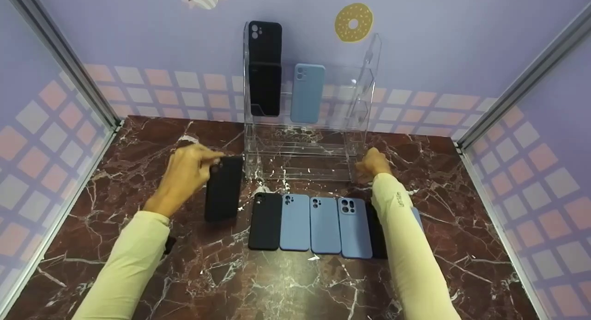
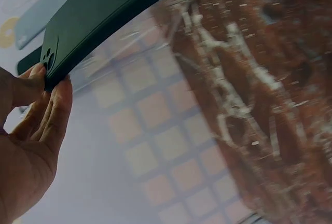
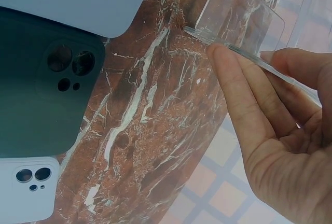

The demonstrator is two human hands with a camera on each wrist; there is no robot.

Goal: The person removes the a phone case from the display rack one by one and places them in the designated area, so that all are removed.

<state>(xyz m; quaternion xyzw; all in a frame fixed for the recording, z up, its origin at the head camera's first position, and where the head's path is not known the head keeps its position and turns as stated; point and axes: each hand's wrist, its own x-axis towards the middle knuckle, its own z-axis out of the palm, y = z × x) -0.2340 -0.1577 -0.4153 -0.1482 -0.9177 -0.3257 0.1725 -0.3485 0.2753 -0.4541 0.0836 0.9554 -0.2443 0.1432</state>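
My left hand [image 1: 187, 170] pinches a black phone case [image 1: 224, 190] by its camera end, holding it upright left of the clear stepped display rack [image 1: 300, 149]. In the left wrist view the thumb and fingertips grip that case [image 2: 98, 22] beside its camera holes. At the rack's right side, my right hand [image 1: 375, 163] holds the edge of the clear side panel [image 3: 249, 55] between thumb and fingers. Two black cases [image 1: 265, 43] stand one above the other at the rack's left, with a blue case [image 1: 308, 93] to their right.
In front of the rack lies a row of cases: a black one [image 1: 264, 222], several blue ones [image 1: 295, 223], and others partly hidden under the right sleeve [image 1: 406, 246]. Patterned panels [image 1: 184, 47] enclose the marbled table [image 1: 277, 287] at the back and both sides.
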